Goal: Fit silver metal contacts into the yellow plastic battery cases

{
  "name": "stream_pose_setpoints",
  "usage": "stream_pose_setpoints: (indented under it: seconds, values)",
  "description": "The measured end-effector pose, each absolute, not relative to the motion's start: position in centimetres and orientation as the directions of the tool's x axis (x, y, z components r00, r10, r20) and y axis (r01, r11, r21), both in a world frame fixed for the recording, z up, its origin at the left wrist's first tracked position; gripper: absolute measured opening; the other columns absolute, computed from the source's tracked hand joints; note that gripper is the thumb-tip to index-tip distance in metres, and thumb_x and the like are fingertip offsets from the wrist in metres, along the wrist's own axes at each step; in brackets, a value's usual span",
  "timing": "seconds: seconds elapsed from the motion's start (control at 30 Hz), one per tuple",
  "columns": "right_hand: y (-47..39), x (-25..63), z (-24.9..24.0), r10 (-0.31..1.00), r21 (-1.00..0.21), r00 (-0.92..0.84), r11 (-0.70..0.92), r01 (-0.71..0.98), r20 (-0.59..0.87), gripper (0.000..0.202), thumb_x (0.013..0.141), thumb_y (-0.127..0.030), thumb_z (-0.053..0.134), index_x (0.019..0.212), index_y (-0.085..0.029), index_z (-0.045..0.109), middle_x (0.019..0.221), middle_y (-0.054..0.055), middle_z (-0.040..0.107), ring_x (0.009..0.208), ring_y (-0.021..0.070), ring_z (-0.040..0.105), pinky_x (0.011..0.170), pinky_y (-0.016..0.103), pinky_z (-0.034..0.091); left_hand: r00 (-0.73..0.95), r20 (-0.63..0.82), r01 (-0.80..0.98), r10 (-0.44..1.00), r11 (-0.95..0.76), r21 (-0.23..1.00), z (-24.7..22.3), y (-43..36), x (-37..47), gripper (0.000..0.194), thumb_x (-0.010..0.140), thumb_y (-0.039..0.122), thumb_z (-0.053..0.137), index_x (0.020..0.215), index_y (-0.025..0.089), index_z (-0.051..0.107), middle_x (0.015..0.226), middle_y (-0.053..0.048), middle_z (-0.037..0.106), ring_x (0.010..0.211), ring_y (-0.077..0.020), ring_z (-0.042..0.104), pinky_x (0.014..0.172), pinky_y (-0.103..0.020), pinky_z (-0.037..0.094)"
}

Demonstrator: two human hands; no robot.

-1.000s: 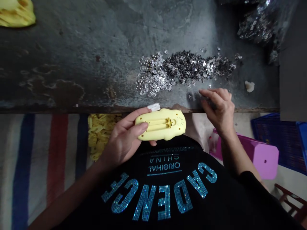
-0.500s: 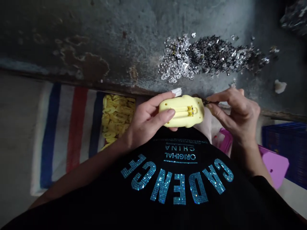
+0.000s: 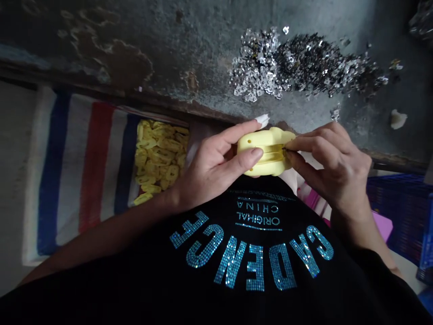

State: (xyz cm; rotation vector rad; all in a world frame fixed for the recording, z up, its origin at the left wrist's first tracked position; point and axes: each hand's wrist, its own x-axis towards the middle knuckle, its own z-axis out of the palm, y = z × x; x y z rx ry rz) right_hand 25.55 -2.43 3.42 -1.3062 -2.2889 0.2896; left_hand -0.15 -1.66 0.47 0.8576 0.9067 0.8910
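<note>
My left hand (image 3: 219, 158) grips a yellow plastic toy shell (image 3: 259, 137), thumb on its upper face and fingers behind it. White wrapping (image 3: 262, 120) covers the tip of my left index finger. A long battery recess runs along the shell, with small screw holes near its end. My right hand (image 3: 324, 158) pinches a small dark piece (image 3: 284, 148) between thumb and index finger, at the right end of the recess. Fingers hide most of that piece, so its kind is unclear. A pile of small shiny metal plates (image 3: 304, 65) lies on the bench beyond both hands.
The dark worn bench (image 3: 203, 54) spans the top, its edge just past my hands. Several yellow plastic parts (image 3: 162, 155) fill a container at left beside a striped woven sheet (image 3: 96, 162). Blue crates (image 3: 395, 216) and a purple plastic piece (image 3: 383, 225) are at right.
My right fingers have moved from the shell's right end onto its recess. The shell has tilted and shifted slightly right, and the yellow fitting seen in the recess is now covered.
</note>
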Motion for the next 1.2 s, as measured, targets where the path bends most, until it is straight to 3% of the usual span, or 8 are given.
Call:
stream_pose_setpoints:
  seconds: [0.17,0.33,0.5,0.77,0.9,1.07,1.2]
  values:
    - [-2.8,25.3,3.8,0.875,-0.379,-0.414,0.483,0.789,0.252,0.01,0.113,-0.03,0.073,0.117,-0.034,0.081,0.101,0.003,0.084,0.094,0.0273,0.073,0.086,0.046,0.059,0.351,-0.261,-0.299,0.899,0.372,0.879,0.5,-1.8,0.1,0.047,0.108,0.035,0.086,0.152,0.019,0.08,0.15,-0.009,0.085,0.142,-0.0354,0.081,0.123,-0.051,0.069]
    - [-3.3,25.5,3.9,0.904,-0.456,-0.341,0.425,0.782,0.259,0.012,0.111,-0.03,0.074,0.117,-0.036,0.082,0.102,0.004,0.085,0.093,0.0286,0.074,0.088,0.049,0.062,0.342,-0.227,-0.307,0.912,0.337,0.89,0.2,-1.9,0.1,0.043,0.107,0.036,0.086,0.147,0.022,0.083,0.148,-0.007,0.086,0.14,-0.0359,0.082,0.119,-0.052,0.071]
    - [-3.6,25.8,3.5,0.876,-0.461,-0.369,0.478,0.748,0.31,0.016,0.109,-0.022,0.077,0.119,-0.034,0.082,0.104,0.002,0.086,0.093,0.0268,0.076,0.085,0.046,0.061,0.306,-0.203,-0.244,0.93,0.282,0.928,-0.7,-2.0,-0.4,0.046,0.107,0.04,0.087,0.149,0.021,0.084,0.15,-0.008,0.085,0.142,-0.0381,0.08,0.123,-0.052,0.069]
    - [-3.6,26.0,2.8,0.85,-0.439,-0.4,0.521,0.732,0.343,0.018,0.108,-0.02,0.077,0.123,-0.031,0.081,0.105,0.002,0.085,0.093,0.0256,0.075,0.086,0.045,0.063,0.402,-0.135,-0.097,0.906,0.189,0.977,-0.8,-1.4,-0.9,0.055,0.112,0.042,0.079,0.162,0.018,0.073,0.167,-0.007,0.075,0.158,-0.0376,0.068,0.134,-0.047,0.06]
    - [-3.4,25.8,3.3,0.831,-0.384,-0.446,0.551,0.741,0.332,0.013,0.111,-0.021,0.075,0.121,-0.028,0.078,0.105,0.003,0.084,0.093,0.0246,0.075,0.085,0.043,0.064,0.405,-0.13,-0.081,0.905,0.177,0.981,-0.2,-1.2,-0.5,0.053,0.11,0.043,0.082,0.157,0.018,0.077,0.164,-0.006,0.077,0.157,-0.0375,0.069,0.131,-0.045,0.063]
    - [-3.1,25.6,3.7,0.801,-0.305,-0.519,0.595,0.744,0.297,0.013,0.113,-0.02,0.072,0.122,-0.028,0.075,0.102,0.004,0.081,0.093,0.0247,0.071,0.084,0.041,0.063,0.353,-0.063,-0.153,0.934,0.124,0.98,-0.6,-1.6,-0.2,0.046,0.107,0.04,0.085,0.148,0.019,0.082,0.149,-0.008,0.084,0.138,-0.0325,0.081,0.122,-0.047,0.068]
    - [-3.1,25.4,3.6,0.793,-0.249,-0.542,0.604,0.757,0.277,0.01,0.115,-0.021,0.067,0.12,-0.026,0.074,0.101,0.004,0.081,0.093,0.0252,0.07,0.082,0.043,0.061,0.339,-0.113,-0.141,0.934,0.169,0.975,-0.5,-1.9,-0.1,0.044,0.107,0.041,0.085,0.147,0.022,0.083,0.145,-0.007,0.085,0.142,-0.0344,0.079,0.123,-0.049,0.067]
